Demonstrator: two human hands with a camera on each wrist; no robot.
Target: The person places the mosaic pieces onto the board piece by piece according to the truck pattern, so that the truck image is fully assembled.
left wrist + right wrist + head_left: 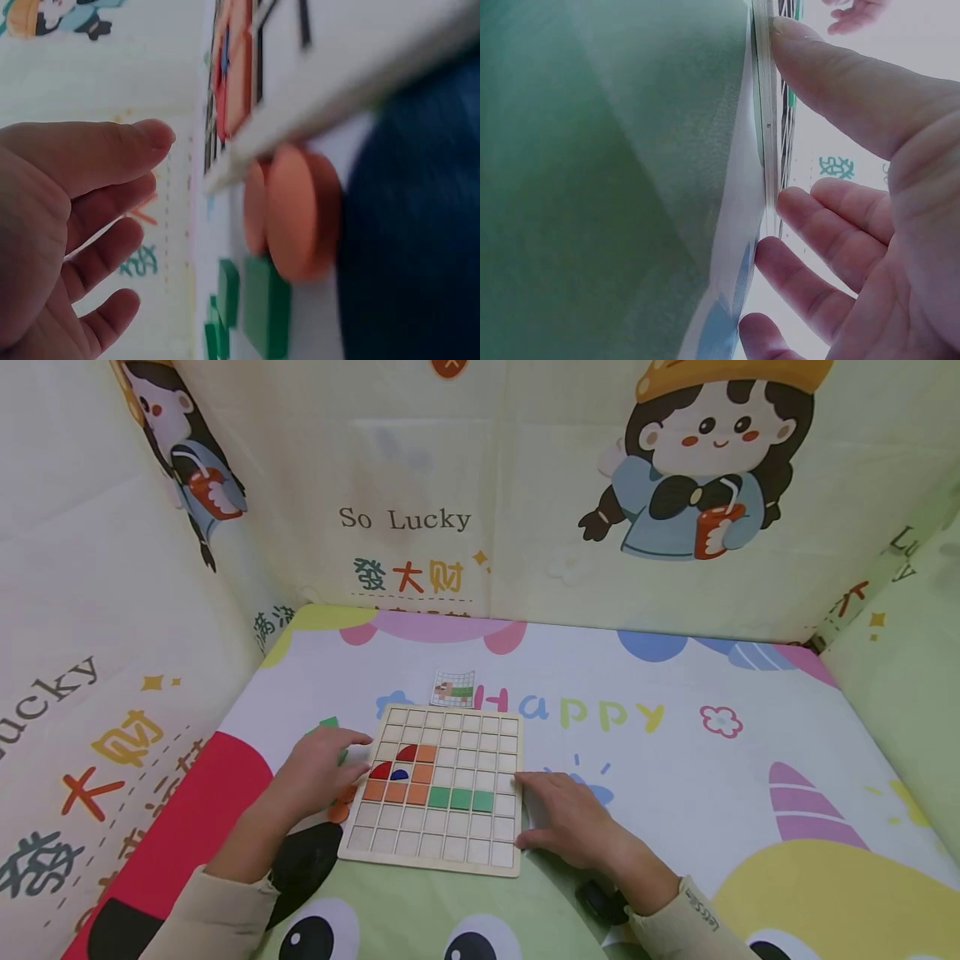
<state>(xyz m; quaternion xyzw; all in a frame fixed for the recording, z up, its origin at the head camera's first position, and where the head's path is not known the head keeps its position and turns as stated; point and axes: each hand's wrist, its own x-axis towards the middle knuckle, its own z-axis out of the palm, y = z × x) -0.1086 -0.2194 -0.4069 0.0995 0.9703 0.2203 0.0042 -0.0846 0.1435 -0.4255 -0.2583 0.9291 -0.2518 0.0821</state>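
Flanking the gridded board (427, 843), left hand (321, 770) and right hand (567, 818), fingers (806, 285) parted

Right grip (900, 247) at the wooden board (768, 150)
Thumb touches its edge; left grip (857, 13) beyond, green printed character (836, 167) between thumb and fingers.

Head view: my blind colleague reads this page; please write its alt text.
A grid board lies on a colorful cloth, a person's right hand touching its right edge and left hand near loose pieces. Red, orange, blue and green tiles sit on it; a small picture card lies beyond.
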